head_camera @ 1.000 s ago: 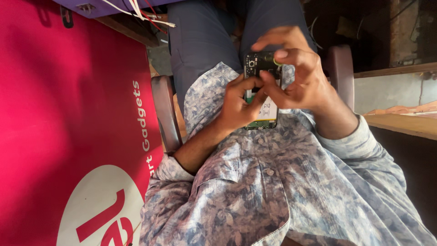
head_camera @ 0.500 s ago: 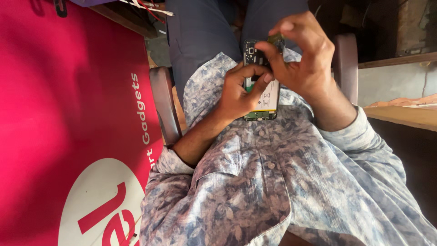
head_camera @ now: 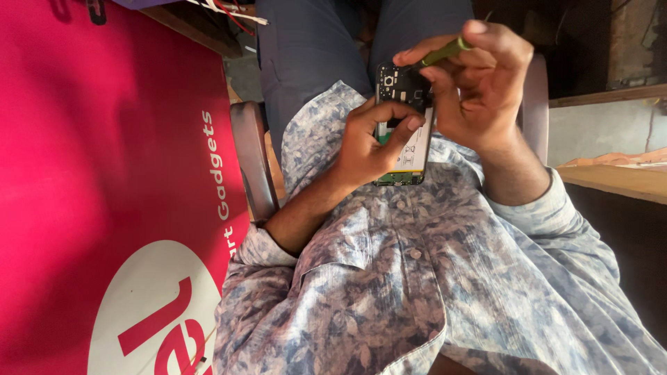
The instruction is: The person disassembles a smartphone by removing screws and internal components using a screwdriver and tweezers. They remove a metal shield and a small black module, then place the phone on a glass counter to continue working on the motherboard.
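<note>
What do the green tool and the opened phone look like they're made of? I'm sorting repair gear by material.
The green tool in the right hand looks like matte plastic: even colour, no metallic glint; its tip is hidden. The opened phone, gripped by the left hand, shows a dark, probably plastic frame, a green circuit board edge, and a white-labelled battery, likely foil-wrapped.

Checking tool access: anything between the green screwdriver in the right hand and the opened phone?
Nothing visible. The right hand holds the green screwdriver right at the top of the opened phone. The left hand grips the phone lower down, its thumb lying across the middle.
</note>
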